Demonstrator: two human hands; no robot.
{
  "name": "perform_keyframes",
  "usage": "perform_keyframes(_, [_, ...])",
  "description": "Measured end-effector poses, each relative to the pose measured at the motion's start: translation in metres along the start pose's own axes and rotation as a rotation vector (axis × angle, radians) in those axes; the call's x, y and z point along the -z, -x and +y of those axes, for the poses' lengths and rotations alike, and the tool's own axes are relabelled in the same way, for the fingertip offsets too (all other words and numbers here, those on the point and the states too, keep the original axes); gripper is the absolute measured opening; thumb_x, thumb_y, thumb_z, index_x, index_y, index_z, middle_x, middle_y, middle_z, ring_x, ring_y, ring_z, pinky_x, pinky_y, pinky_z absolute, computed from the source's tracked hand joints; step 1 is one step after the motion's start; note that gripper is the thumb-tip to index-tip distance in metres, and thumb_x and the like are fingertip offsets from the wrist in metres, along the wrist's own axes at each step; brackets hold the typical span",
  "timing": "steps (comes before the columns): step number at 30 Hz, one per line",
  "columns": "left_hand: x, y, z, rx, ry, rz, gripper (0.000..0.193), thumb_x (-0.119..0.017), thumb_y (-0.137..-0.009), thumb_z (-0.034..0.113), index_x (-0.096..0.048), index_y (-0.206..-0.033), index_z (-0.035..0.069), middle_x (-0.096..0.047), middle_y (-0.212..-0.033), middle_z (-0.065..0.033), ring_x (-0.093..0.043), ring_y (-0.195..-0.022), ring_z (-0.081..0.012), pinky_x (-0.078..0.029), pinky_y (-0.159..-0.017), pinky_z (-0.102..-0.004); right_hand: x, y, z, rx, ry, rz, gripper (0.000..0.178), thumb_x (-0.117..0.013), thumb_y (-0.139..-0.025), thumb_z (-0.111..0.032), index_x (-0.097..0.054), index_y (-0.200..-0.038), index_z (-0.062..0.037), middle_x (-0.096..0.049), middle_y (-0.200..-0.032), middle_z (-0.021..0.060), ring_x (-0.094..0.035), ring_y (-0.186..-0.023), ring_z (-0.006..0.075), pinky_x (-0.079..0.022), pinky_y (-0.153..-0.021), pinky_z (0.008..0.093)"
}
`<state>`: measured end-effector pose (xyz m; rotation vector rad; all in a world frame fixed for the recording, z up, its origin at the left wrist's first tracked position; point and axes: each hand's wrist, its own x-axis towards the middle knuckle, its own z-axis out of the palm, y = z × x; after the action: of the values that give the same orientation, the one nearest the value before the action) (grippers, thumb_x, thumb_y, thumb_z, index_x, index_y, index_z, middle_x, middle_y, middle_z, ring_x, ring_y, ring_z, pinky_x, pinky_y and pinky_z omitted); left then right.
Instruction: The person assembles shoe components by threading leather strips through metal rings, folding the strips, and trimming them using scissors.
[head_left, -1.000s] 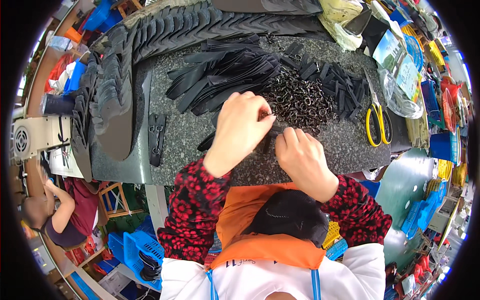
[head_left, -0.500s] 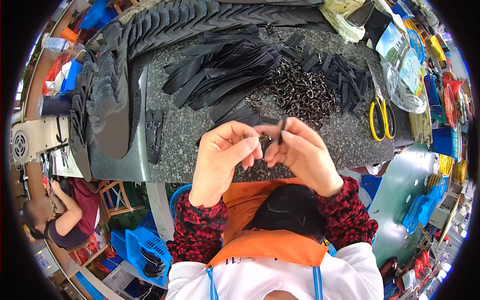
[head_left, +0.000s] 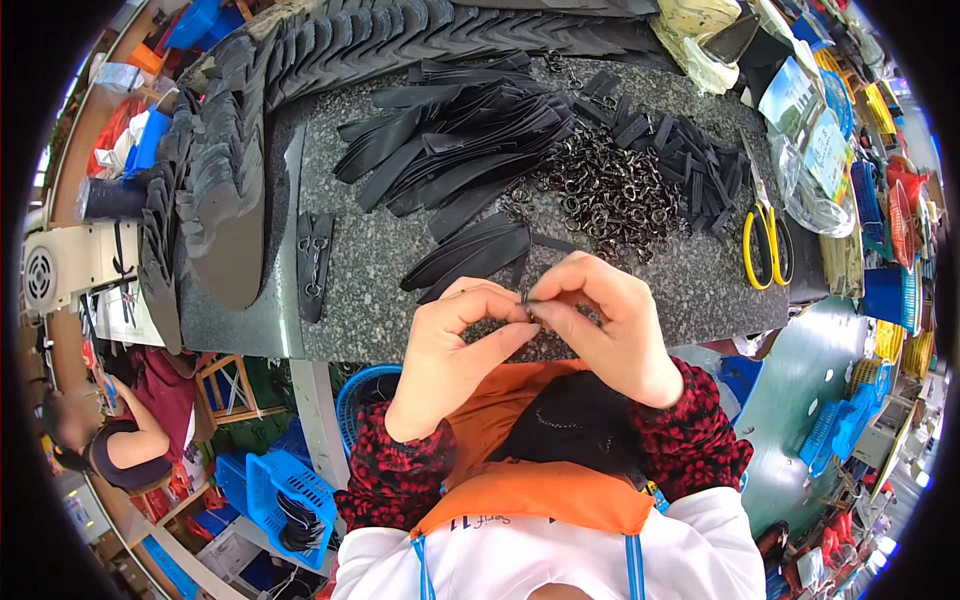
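Grey speckled worktop (head_left: 700, 315) spreads before me, black strips (head_left: 470, 140) heaped near its middle. Above its near side, the left hand (head_left: 455, 345) and right hand (head_left: 610, 320), slightly apart a moment ago, have met, pinched nearly closed around one small dark piece (head_left: 526, 297); both now seem to work one spot.

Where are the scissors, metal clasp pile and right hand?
Scissors (head_left: 764, 204): head view, where the blades meet the yellow handles.
Metal clasp pile (head_left: 612, 195): head view, middle of the heap.
Right hand (head_left: 622, 328): head view, back of the hand.
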<state>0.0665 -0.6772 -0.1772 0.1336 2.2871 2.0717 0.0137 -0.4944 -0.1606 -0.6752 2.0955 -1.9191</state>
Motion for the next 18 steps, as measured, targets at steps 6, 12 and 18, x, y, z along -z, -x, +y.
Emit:
perform_keyframes(6, [-0.014,0.005,0.007,0.246,0.454,0.117,0.019,-0.064,-0.086,-0.008,-0.063,-0.104,-0.002,-0.065,-0.091,-0.0046,-0.064,-0.083,-0.01,-0.052,-0.072,-0.0214,0.0,-0.002,-0.006,0.217,0.215,-0.013,0.018,-0.069,-0.077,0.007,-0.064,-0.092,-0.0017,-0.06,-0.088,0.0094,-0.062,-0.076,0.0216,-0.051,-0.064,0.0304])
perform_keyframes(12, [-0.016,0.009,0.002,0.151,0.549,0.153,0.018,-0.058,-0.088,-0.012,-0.057,-0.105,-0.005,-0.065,-0.094,-0.0067,-0.067,-0.094,-0.0148,-0.056,-0.083,-0.0258,-0.006,0.003,-0.003,0.217,0.129,0.044,0.014,-0.071,-0.079,0.005,-0.062,-0.089,-0.0008,-0.061,-0.092,0.009,-0.061,-0.07,0.0157,-0.049,-0.059,0.0267])
perform_keyframes(18, [-0.018,0.008,0.004,-0.035,0.391,0.29,0.014,-0.057,-0.089,-0.013,-0.058,-0.101,-0.005,-0.065,-0.095,-0.0093,-0.067,-0.098,-0.0177,-0.056,-0.083,-0.0278,-0.009,0.012,-0.004,-0.579,-0.614,-0.123,0.013,-0.065,-0.092,-0.011,-0.057,-0.087,-0.0018,-0.06,-0.088,0.0046,-0.054,-0.057,0.0081,-0.045,-0.051,0.0214])
